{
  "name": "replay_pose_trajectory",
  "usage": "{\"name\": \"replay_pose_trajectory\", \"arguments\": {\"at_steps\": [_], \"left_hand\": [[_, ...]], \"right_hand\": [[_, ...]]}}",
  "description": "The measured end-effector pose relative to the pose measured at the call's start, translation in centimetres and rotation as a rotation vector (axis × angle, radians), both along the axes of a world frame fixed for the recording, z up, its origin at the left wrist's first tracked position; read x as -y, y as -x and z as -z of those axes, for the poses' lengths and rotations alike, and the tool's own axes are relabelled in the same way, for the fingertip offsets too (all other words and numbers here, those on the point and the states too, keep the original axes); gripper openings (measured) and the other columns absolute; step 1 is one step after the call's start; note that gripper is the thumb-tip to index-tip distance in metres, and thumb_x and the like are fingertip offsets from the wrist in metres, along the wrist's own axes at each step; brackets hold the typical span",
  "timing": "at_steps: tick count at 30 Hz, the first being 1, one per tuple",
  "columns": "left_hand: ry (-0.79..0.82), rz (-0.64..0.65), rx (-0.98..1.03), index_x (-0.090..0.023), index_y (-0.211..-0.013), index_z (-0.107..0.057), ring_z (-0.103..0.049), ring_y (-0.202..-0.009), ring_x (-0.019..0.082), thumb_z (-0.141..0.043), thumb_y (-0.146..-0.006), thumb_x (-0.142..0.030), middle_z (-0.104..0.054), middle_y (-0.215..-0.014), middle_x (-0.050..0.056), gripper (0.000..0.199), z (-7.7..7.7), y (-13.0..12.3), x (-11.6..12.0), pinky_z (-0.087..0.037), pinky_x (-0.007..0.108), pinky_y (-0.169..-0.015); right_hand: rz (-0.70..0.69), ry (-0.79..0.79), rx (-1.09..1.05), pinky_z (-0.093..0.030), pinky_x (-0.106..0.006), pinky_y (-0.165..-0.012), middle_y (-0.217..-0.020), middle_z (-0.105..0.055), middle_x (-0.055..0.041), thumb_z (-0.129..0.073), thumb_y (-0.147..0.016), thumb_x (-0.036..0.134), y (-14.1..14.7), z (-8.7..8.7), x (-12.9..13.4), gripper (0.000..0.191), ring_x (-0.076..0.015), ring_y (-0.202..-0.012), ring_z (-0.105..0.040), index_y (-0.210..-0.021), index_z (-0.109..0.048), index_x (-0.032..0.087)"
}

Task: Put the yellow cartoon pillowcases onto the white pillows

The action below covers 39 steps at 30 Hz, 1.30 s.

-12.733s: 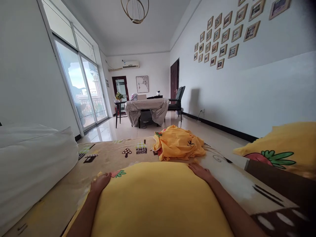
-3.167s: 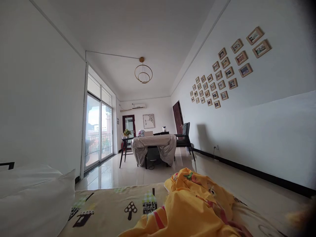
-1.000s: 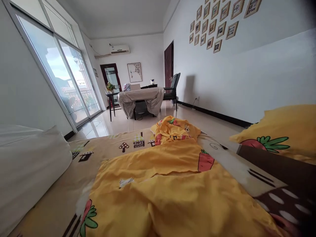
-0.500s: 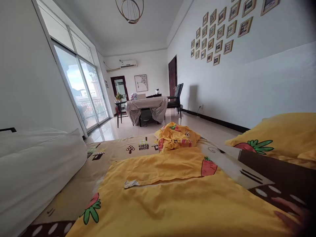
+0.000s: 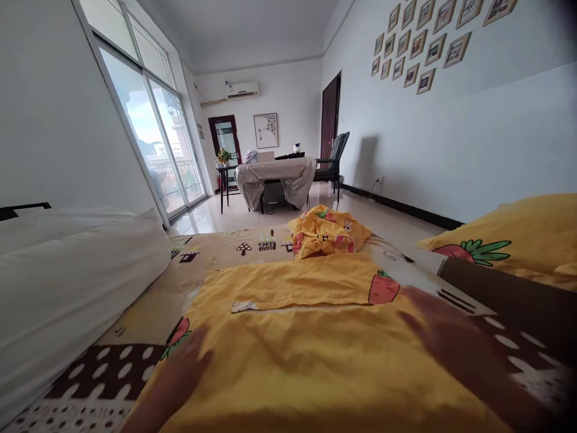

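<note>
A yellow pillowcase (image 5: 288,355) with strawberry-like prints lies flat in front of me, a long slit opening running across its upper part. My left hand (image 5: 186,364) is at its left edge beside a printed fruit, thumb apart from the fingers and nothing visibly gripped. Over the right edge hovers or rests my right hand (image 5: 430,322), slightly blurred, fingers stretched out; whether it touches the cloth I cannot tell. Beyond the slit, a crumpled yellow printed cloth (image 5: 329,231) sits in a heap.
Underneath is a beige and brown patterned bedsheet (image 5: 234,245). A white pillow or bundle (image 5: 81,264) stands at the left, a yellow pillow (image 5: 532,222) at the right beside a dark brown panel (image 5: 509,285). Farther off are a covered table (image 5: 277,169) and a black chair (image 5: 333,159).
My left hand has come into view at the pillowcase's left edge. My right hand has moved from the lower right corner up and inward. The view has tilted down slightly.
</note>
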<state>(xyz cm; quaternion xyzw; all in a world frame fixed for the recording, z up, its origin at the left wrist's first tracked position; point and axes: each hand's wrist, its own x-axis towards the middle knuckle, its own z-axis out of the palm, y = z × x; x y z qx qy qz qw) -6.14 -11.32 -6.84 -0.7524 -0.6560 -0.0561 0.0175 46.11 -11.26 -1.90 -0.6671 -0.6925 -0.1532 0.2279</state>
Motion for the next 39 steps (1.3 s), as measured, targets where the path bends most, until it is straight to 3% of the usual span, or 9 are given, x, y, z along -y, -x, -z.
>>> {"name": "replay_pose_trajectory", "arguments": {"at_steps": [4,7,10,17,21,26,30,35,39], "left_hand": [[0.09,0.292,0.059,-0.004,-0.14,-0.033,-0.02,-0.14,0.021,-0.025,-0.09,-0.02,-0.027,-0.149,0.014,0.053,-0.2,-14.1,-4.7,-0.02,0.039,-0.115],[0.11,0.308,0.051,-0.003,-0.142,-0.028,-0.024,-0.139,0.022,-0.028,-0.09,-0.023,-0.026,-0.149,0.015,0.055,1.3,-18.4,-5.5,-0.025,0.039,-0.113],[0.084,0.269,0.059,-0.015,-0.144,-0.029,-0.021,-0.14,0.021,-0.021,-0.095,-0.037,-0.023,-0.151,0.008,0.054,3.1,-14.7,-4.5,-0.02,0.043,-0.114],[0.038,-0.173,-0.118,-0.02,-0.144,-0.028,-0.022,-0.14,0.02,-0.024,-0.093,-0.041,-0.026,-0.151,0.005,0.055,4.3,2.6,-1.0,-0.023,0.044,-0.11],[0.085,-0.244,-0.216,-0.024,-0.143,-0.026,-0.022,-0.14,0.016,-0.021,-0.093,-0.034,-0.025,-0.151,0.002,0.052,4.0,5.2,0.8,-0.021,0.045,-0.11],[0.046,-0.275,-0.323,-0.025,-0.141,-0.033,-0.026,-0.138,0.021,-0.022,-0.092,-0.027,-0.031,-0.149,0.004,0.05,3.6,4.4,1.6,-0.024,0.05,-0.107],[-0.137,-0.146,-0.394,-0.02,-0.141,-0.037,-0.027,-0.138,0.025,-0.029,-0.08,-0.005,-0.034,-0.147,0.011,0.062,1.9,0.7,0.8,-0.021,0.052,-0.108],[0.126,0.397,0.012,-0.012,-0.138,-0.039,-0.025,-0.139,0.02,-0.029,-0.082,-0.009,-0.033,-0.148,0.01,0.057,-0.4,-10.6,-2.1,-0.02,0.041,-0.113],[0.173,0.575,0.086,-0.016,-0.136,-0.042,-0.034,-0.134,0.011,-0.027,-0.09,-0.022,-0.042,-0.144,0.006,0.049,0.0,-18.2,-4.2,-0.024,0.027,-0.111]], "right_hand": [[-0.483,0.31,-0.062,-0.029,-0.041,-0.108,-0.141,-0.042,-0.0144,-0.034,-0.091,0.035,14.9,1.9,-3.6,0.053,-0.0238,-0.132,-0.036,-0.136,-0.044,0.009],[-0.551,0.44,-0.114,-0.024,-0.041,-0.11,-0.147,-0.034,-0.0122,-0.031,-0.092,0.031,20.0,5.0,-4.5,0.053,-0.0225,-0.137,-0.029,-0.141,-0.037,0.011],[-0.521,0.489,-0.126,-0.019,-0.043,-0.112,-0.148,-0.032,-0.0083,-0.03,-0.093,0.044,17.1,7.7,-4.5,0.057,-0.0223,-0.138,-0.026,-0.143,-0.034,0.019],[-0.137,0.42,-0.021,-0.024,-0.046,-0.109,-0.148,-0.033,-0.0069,-0.025,-0.09,0.049,-0.6,10.6,-2.7,0.06,-0.023,-0.136,-0.029,-0.141,-0.038,0.02],[0.034,0.306,0.051,-0.028,-0.051,-0.105,-0.143,-0.041,-0.0091,-0.03,-0.085,0.051,-6.7,12.2,-1.4,0.061,-0.0276,-0.133,-0.034,-0.135,-0.048,0.02],[0.079,0.182,0.054,-0.031,-0.053,-0.102,-0.135,-0.05,-0.0141,-0.033,-0.083,0.044,-7.9,13.0,-0.6,0.055,-0.0297,-0.13,-0.039,-0.124,-0.058,0.018],[-0.058,0.212,-0.055,-0.032,-0.05,-0.103,-0.136,-0.047,-0.0173,-0.035,-0.086,0.044,-2.7,10.9,0.7,0.053,-0.0292,-0.132,-0.037,-0.123,-0.058,0.014],[-0.559,0.489,-0.161,-0.028,-0.044,-0.108,-0.146,-0.035,-0.0096,-0.037,-0.09,0.046,8.5,6.5,3.7,0.056,-0.0234,-0.135,-0.032,-0.14,-0.04,0.021],[-0.782,0.519,-0.138,-0.031,-0.049,-0.106,-0.144,-0.039,-0.0085,-0.048,-0.085,0.051,13.6,6.0,6.3,0.059,-0.0287,-0.132,-0.037,-0.139,-0.04,0.028]]}}
